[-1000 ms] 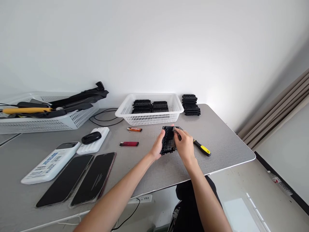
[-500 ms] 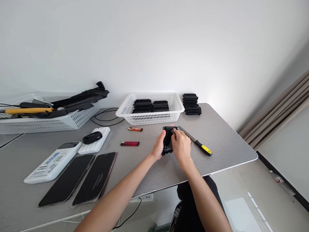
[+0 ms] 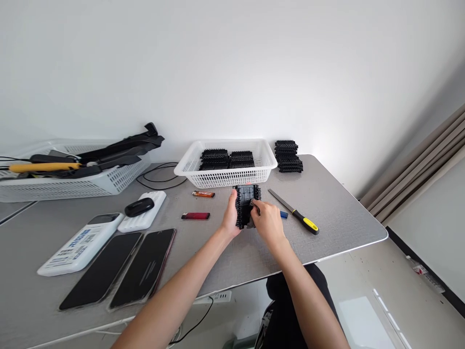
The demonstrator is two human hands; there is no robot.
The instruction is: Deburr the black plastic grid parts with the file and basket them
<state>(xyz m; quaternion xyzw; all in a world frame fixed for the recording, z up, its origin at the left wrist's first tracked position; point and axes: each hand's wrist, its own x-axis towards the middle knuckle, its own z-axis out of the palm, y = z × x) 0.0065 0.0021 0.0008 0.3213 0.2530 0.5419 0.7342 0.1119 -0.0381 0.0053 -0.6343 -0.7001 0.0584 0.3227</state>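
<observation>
The left hand [image 3: 230, 217] has its grip closed on 1 black plastic part [image 3: 247, 192] with toothed sides, the thumb lying along the part's left edge. The part is located over the desk [image 3: 341, 213], in front of the white basket [image 3: 225, 181], with its panelled face visible. The right hand [image 3: 268, 220] is at the part's right side, fingers bent against it; whether its grip is closed on a small item cannot be told, as the fingers cover the spot.

Just right of the right hand, 1 blue item [image 3: 284, 214] is partly visible. Beside it lies 1 file [image 3: 305, 223] with a black and yellow handle, its blade pointing toward the basket. To the left of the hands lie 2 lighters: 1 orange lighter [image 3: 203, 194] and 1 red lighter [image 3: 195, 216]. Similar black parts [image 3: 241, 159] sit inside the basket; 1 further stack [image 3: 288, 157] stands on the desk, just right of the basket.
</observation>
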